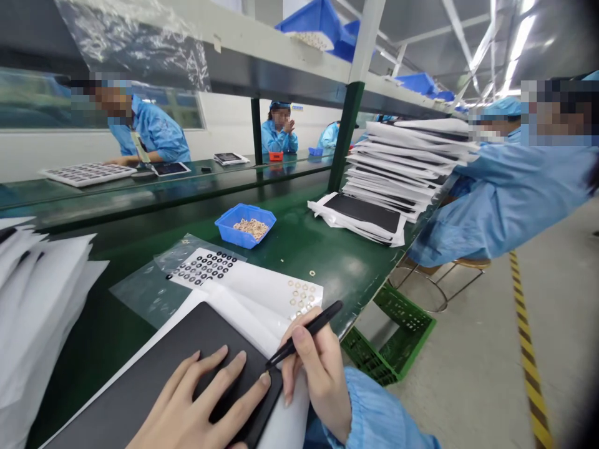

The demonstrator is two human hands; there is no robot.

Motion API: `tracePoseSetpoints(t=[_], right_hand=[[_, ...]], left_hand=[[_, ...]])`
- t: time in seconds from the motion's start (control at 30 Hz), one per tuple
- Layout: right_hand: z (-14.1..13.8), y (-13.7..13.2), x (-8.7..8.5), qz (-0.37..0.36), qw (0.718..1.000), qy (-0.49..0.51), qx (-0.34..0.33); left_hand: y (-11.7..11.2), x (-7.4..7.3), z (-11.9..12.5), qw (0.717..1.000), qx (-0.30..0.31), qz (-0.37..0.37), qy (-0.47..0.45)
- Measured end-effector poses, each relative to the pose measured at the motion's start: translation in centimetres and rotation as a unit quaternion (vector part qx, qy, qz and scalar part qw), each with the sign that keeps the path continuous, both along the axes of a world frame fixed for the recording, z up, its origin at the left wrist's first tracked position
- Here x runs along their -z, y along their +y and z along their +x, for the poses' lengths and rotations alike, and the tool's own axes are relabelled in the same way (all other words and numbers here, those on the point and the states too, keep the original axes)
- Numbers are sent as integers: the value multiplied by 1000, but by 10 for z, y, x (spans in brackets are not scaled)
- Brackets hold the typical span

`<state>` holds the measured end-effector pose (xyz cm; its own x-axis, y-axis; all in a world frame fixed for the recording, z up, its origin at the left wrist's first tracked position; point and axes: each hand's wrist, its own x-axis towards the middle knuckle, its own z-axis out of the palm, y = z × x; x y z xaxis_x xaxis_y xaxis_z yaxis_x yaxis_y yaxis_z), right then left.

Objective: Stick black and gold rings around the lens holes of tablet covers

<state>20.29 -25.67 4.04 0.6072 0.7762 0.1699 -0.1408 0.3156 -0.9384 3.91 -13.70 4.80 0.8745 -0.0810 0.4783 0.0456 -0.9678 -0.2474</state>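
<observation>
1. While the left hand [201, 393] lies flat on a black panel [154, 340], fingers spread and pressing it down, the right hand [318, 374] sits just beside it at the lower middle of the frame.
2. The right hand's grip is narrow: thumb and fingers pinch a slim black tool [304, 330], too thin to tell as pen or tweezers.
3. The tool's long axis slants from upper right to lower left, and its tip meets the panel's right corner, touching or just above it; I cannot tell which.
4. The panel's long axis runs from the bottom left toward the frame's centre, so the right hand is nearer its upper right end.
5. Just above the panel, on the green surface [337, 262], lies a white sheet [253, 280] carrying black rings [203, 268] at its left end and tan rings [302, 296] at its right.
6. Farther up, a blue bin [224, 221] holds loose tan rings [251, 228].
</observation>
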Motion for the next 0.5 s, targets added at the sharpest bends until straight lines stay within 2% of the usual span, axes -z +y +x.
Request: tracePoseSetpoints(t=[0.1,0.27,0.37,0.5], right_hand=[[0,-2,-1,23,1000,-2,15],[2,-5,0,35,999,-26,19],[3,-8,1,38,998,-43,15],[5,-12,1,37,995,-89,20]], left_hand=[[-6,-19,1,1000,18,-12,13],[-19,-52,3,993,1,-22,115],[-23,-59,3,990,-6,-34,135],[-25,-60,3,986,-17,-59,157]])
